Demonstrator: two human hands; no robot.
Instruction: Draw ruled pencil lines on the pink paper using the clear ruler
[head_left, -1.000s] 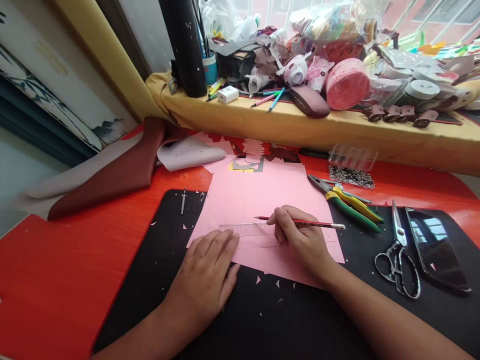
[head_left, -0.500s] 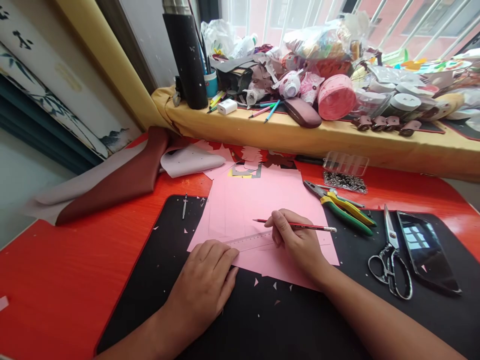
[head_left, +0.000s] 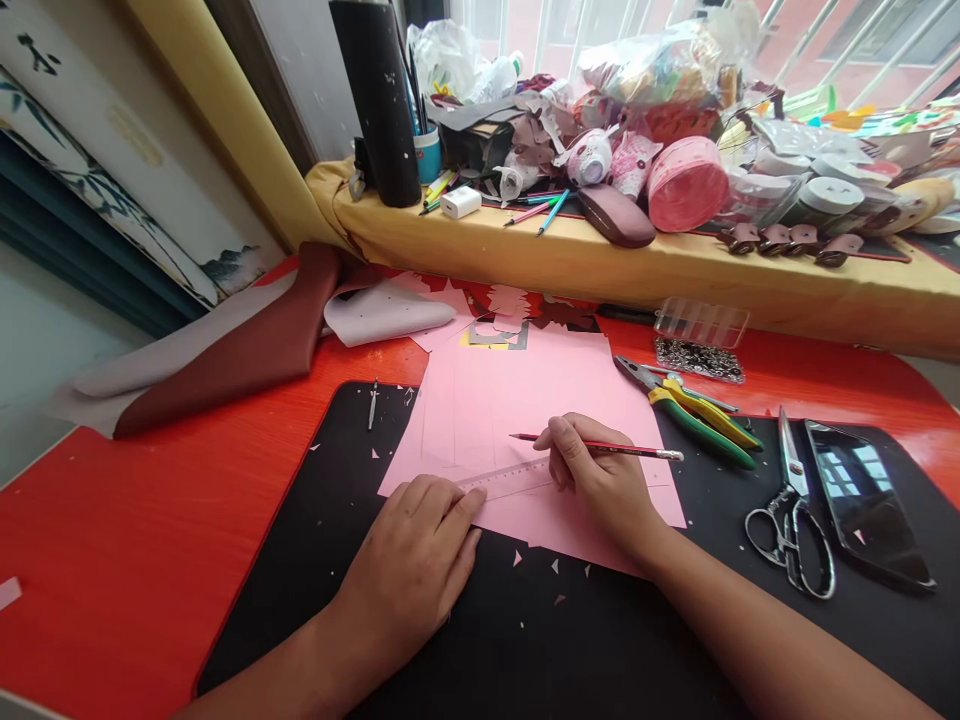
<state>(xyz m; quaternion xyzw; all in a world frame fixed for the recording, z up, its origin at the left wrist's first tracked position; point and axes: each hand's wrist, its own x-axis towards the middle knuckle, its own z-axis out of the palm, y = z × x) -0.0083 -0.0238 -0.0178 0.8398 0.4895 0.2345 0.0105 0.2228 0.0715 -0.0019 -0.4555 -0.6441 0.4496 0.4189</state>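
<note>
Pressing the clear ruler (head_left: 504, 479) flat with left hand (head_left: 417, 560) — ruler now tilting up toward the right hand (head_left: 600, 480), no longer level as a second ago. Gripping a red pencil (head_left: 600, 447), tip hovering just above the ruler over the pink paper (head_left: 517, 395) — realigning, not yet marking.
</note>
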